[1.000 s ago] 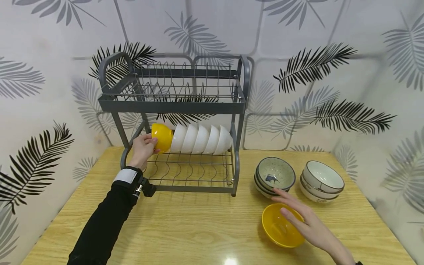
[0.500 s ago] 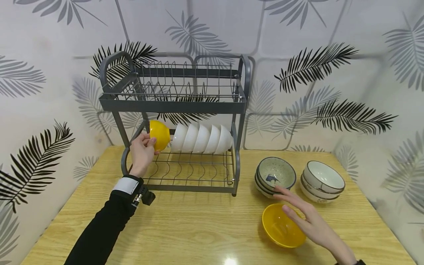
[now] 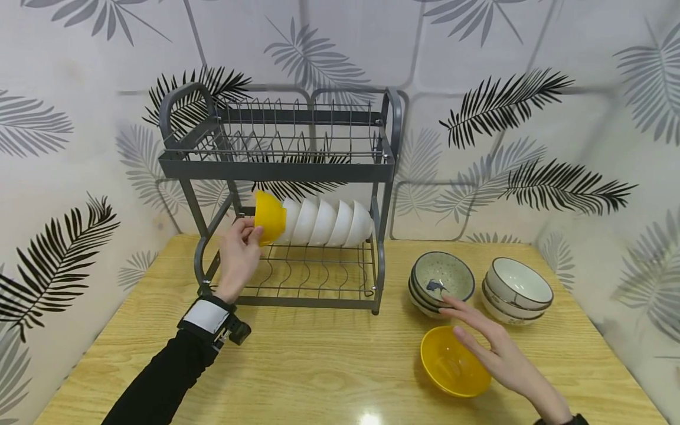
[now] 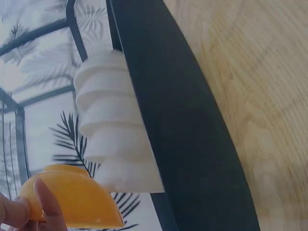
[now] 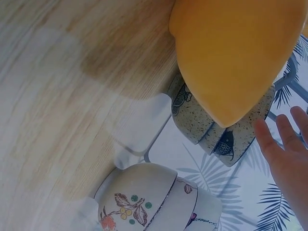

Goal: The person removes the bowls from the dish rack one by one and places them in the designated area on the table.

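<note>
My left hand (image 3: 240,254) pinches a yellow bowl (image 3: 270,217) by its rim, thumb on the near side. The bowl is tipped on its side, base to the right, at the left end of a row of white bowls (image 3: 324,223) on the lower rack shelf. In the left wrist view the yellow bowl (image 4: 72,197) overlaps the nearest white one. My right hand (image 3: 502,354) hovers with relaxed fingers over a second yellow bowl (image 3: 451,369), which stands upright on the table. In the right wrist view its fingers (image 5: 269,139) are spread beside that bowl (image 5: 236,53).
A grey two-tier dish rack (image 3: 276,171) stands against the patterned wall. Right of it, speckled bowls (image 3: 443,274) with a fish motif are stacked, and beside them cream floral bowls (image 3: 517,286) form another stack. All rest on a wooden table (image 3: 319,366).
My left hand first drew the yellow bowl slightly up and left, away from the white row, then moved it right so it overlaps the leftmost white bowl. My right hand barely moved.
</note>
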`<state>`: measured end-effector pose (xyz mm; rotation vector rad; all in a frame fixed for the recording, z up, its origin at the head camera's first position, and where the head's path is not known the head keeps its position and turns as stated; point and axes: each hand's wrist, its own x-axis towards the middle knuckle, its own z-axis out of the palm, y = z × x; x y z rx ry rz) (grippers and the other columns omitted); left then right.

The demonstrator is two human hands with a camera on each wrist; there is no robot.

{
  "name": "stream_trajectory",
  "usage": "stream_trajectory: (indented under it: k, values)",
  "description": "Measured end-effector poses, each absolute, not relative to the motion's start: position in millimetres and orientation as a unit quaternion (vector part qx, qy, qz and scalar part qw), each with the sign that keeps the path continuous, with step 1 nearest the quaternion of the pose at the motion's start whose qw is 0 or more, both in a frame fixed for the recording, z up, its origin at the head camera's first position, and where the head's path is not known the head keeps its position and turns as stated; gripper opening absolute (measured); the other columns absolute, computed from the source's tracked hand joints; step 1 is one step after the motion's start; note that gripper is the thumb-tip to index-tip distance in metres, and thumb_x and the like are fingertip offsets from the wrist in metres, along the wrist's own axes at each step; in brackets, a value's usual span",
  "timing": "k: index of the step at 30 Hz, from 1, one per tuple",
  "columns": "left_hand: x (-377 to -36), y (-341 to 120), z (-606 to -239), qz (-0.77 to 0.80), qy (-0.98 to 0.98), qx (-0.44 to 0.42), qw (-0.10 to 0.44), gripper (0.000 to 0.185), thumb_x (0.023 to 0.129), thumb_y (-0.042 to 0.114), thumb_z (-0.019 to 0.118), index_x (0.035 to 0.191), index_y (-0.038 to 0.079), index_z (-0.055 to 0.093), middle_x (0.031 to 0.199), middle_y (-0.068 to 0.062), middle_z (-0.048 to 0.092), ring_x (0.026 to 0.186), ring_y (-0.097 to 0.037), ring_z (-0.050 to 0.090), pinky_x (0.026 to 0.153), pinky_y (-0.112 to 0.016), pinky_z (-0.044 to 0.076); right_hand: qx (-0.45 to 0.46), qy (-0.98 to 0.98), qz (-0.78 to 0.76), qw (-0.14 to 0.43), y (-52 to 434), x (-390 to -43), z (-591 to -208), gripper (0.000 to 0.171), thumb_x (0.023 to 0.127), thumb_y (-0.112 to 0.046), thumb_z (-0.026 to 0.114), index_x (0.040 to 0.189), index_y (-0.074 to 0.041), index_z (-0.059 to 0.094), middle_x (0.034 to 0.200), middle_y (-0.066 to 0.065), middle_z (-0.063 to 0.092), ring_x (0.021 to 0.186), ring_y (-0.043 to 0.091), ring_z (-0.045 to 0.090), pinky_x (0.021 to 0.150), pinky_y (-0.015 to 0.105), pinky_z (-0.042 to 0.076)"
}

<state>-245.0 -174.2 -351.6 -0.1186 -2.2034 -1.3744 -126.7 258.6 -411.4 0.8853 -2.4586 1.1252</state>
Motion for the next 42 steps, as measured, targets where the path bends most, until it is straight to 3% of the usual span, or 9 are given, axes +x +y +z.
stream_trajectory:
  k: [5,7,11,13,16,20,24,31,42]
  values:
    - [-235.5,-166.1,-351.8,-0.473,-0.828,-0.08,0.29,0.019,0.099,0.002,0.06,0.114,-0.009,0.064,0.102,-0.027,0.074,0.056,-0.016,0.062,0.051,-0.011,0.044,0.301,-0.857,0.387,0.158,257.9,-127.2,-410.4,0.039,0.097,0.005,0.055,0.135,-0.005,0.061,0.155,0.01,0.048,0.145,-0.011,0.031,0.113,0.001,0.021]
    - [-231.7,-162.6,-352.1,-0.457,-0.833,-0.094,0.296,0.019,0.098,0.002,0.061,0.113,-0.009,0.064,0.1,-0.027,0.075,0.064,-0.028,0.067,0.055,-0.013,0.045,0.298,-0.858,0.385,0.161,257.7,-127.5,-409.8,0.04,0.097,0.005,0.056,0.136,-0.006,0.061,0.156,0.005,0.048,0.144,-0.01,0.032,0.113,0.002,0.021]
    - [-223.8,-155.6,-352.2,-0.432,-0.841,-0.131,0.297,0.019,0.097,0.003,0.062,0.112,-0.01,0.064,0.102,-0.026,0.074,0.084,-0.035,0.073,0.069,-0.027,0.057,0.293,-0.861,0.381,0.167,257.8,-127.9,-408.9,0.042,0.097,0.005,0.057,0.137,-0.007,0.06,0.157,-0.01,0.045,0.144,-0.008,0.035,0.113,0.002,0.023]
    - [-220.3,-152.4,-352.3,-0.421,-0.844,-0.152,0.296,0.018,0.097,0.002,0.062,0.11,-0.009,0.064,0.102,-0.025,0.075,0.089,-0.036,0.074,0.072,-0.038,0.06,0.29,-0.862,0.379,0.171,257.8,-128.6,-408.6,0.043,0.096,0.004,0.058,0.138,-0.007,0.059,0.156,-0.013,0.045,0.144,-0.007,0.037,0.113,0.002,0.024]
    - [-216.0,-147.9,-352.9,-0.396,-0.849,-0.18,0.301,0.017,0.096,0.001,0.064,0.109,-0.009,0.064,0.1,-0.024,0.075,0.09,-0.035,0.074,0.073,-0.044,0.06,0.287,-0.862,0.376,0.18,257.3,-130.0,-408.0,0.046,0.095,0.005,0.061,0.139,-0.009,0.059,0.154,-0.004,0.05,0.142,-0.008,0.039,0.113,0.003,0.026]
    - [-208.9,-141.1,-353.2,-0.364,-0.857,-0.209,0.298,0.016,0.095,0.001,0.065,0.108,-0.008,0.065,0.098,-0.022,0.076,0.077,-0.029,0.073,0.063,-0.033,0.057,0.287,-0.861,0.373,0.194,255.1,-131.7,-405.9,0.051,0.092,0.006,0.064,0.141,-0.008,0.057,0.15,0.007,0.055,0.14,-0.009,0.042,0.112,0.004,0.029]
    - [-201.0,-134.1,-354.1,-0.335,-0.862,-0.24,0.295,0.015,0.094,0.001,0.066,0.107,-0.006,0.066,0.094,-0.02,0.077,0.064,-0.021,0.067,0.055,-0.022,0.049,0.291,-0.857,0.373,0.204,251.7,-132.6,-401.4,0.056,0.089,0.007,0.068,0.142,-0.008,0.056,0.151,0.006,0.054,0.137,-0.009,0.044,0.11,0.005,0.033]
    - [-190.9,-124.2,-357.1,-0.261,-0.857,-0.308,0.321,0.012,0.091,0.003,0.07,0.101,-0.001,0.066,0.083,-0.012,0.076,0.059,-0.017,0.066,0.056,-0.026,0.056,0.319,-0.844,0.365,0.232,245.4,-135.7,-392.3,0.063,0.082,0.008,0.074,0.142,-0.007,0.056,0.149,0.011,0.056,0.14,-0.005,0.043,0.114,0.007,0.031]
    - [-177.2,-112.2,-357.5,-0.163,-0.843,-0.395,0.327,0.015,0.087,0.006,0.075,0.1,0.006,0.067,0.083,-0.002,0.077,0.063,-0.012,0.07,0.057,-0.021,0.057,0.314,-0.848,0.367,0.219,240.3,-136.7,-387.1,0.069,0.082,0.008,0.075,0.146,-0.008,0.052,0.155,-0.005,0.048,0.143,-0.006,0.039,0.116,0.007,0.029]
